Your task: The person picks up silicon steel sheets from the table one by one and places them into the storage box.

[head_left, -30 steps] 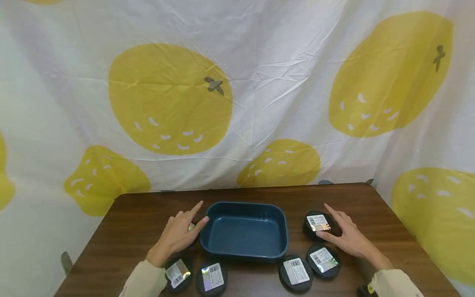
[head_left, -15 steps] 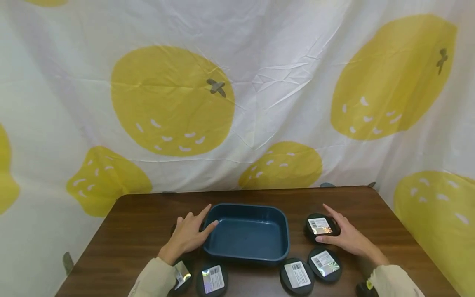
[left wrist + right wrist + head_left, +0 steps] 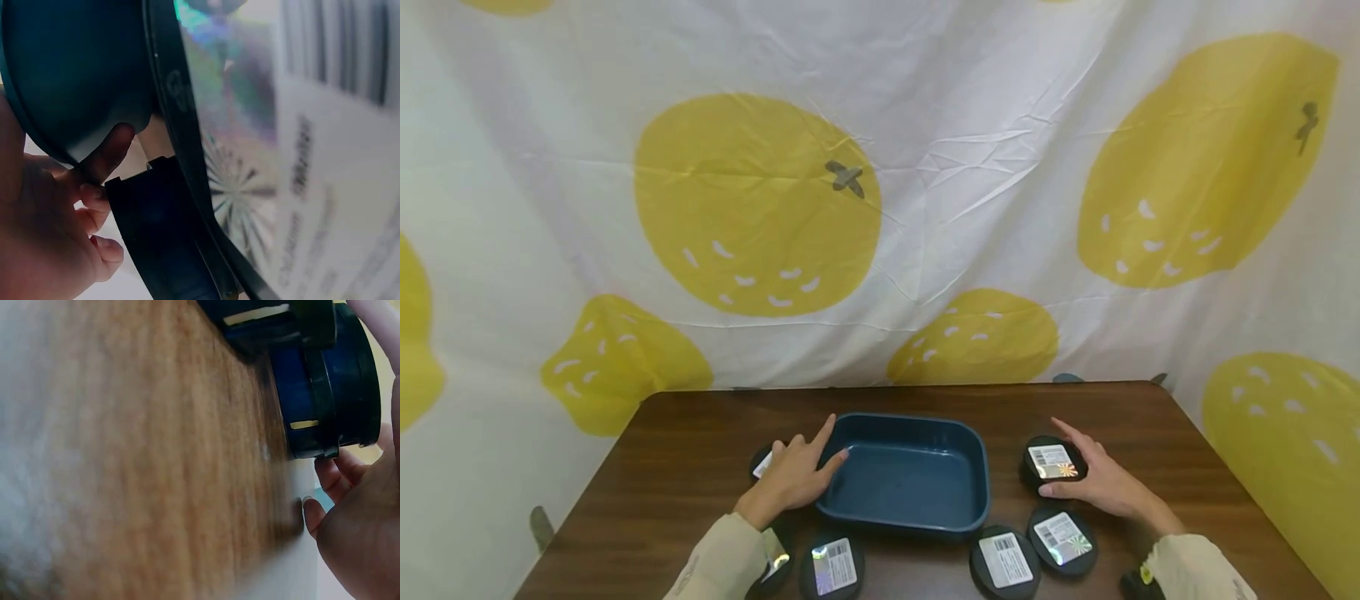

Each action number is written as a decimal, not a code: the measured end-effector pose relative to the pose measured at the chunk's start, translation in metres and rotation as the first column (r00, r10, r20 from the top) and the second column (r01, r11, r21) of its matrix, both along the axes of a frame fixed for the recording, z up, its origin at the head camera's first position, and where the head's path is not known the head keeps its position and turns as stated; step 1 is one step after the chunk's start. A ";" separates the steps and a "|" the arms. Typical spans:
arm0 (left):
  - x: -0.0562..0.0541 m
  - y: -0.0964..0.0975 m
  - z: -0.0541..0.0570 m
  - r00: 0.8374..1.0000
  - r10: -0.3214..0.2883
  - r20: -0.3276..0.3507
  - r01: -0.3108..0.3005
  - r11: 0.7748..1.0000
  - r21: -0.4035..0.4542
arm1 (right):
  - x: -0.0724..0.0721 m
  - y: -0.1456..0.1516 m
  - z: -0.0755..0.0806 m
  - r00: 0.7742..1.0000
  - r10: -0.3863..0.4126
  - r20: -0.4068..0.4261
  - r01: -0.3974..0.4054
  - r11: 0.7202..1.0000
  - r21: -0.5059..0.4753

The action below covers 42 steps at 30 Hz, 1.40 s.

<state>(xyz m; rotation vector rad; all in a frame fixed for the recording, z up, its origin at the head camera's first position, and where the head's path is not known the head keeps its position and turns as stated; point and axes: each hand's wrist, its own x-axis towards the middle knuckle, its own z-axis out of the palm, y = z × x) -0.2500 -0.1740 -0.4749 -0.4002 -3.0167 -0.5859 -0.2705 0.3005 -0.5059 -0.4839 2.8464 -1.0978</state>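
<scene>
A dark blue rectangular tray (image 3: 902,487) sits mid-table. My left hand (image 3: 793,471) is at its left rim, index finger extended along the rim and thumb over the edge. Partly behind that hand lies a round black container (image 3: 761,465) with a white label. On the right, my right hand (image 3: 1101,479) is spread around another round black container (image 3: 1049,463) with a shiny barcode label, thumb at its near side and index finger reaching past its far side. Dark rounded bodies (image 3: 331,387) stand beside that hand's fingertips (image 3: 312,512) in the right wrist view.
Several labelled black round containers lie nearer me: one (image 3: 832,569) front-left, one (image 3: 772,560) partly under the left sleeve, and two (image 3: 1004,562) (image 3: 1063,542) front-right. A small dark object (image 3: 1138,586) sits by the right sleeve. A lemon-print cloth (image 3: 970,208) hangs behind the wooden table (image 3: 700,467).
My left hand has moved right, away from the black container at the left, onto the tray's rim; that container's label now shows. My right hand has barely moved.
</scene>
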 end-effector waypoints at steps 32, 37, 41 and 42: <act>0.006 -0.001 0.000 0.999 -0.032 0.013 0.032 0.999 -0.009 | -0.004 0.003 -0.006 1.000 0.019 -0.020 -0.017 0.996 0.083; 0.007 -0.001 0.002 0.999 -0.032 0.034 0.032 0.999 -0.001 | -0.004 0.002 -0.005 1.000 0.007 0.005 -0.007 0.998 0.068; 0.007 0.000 0.003 0.999 -0.028 0.044 0.028 1.000 -0.002 | -0.003 0.001 -0.005 1.000 -0.002 0.015 0.001 0.998 0.061; 0.007 0.000 0.003 0.999 -0.028 0.043 0.028 1.000 -0.006 | -0.003 0.000 -0.005 1.000 -0.004 0.015 0.003 0.998 0.060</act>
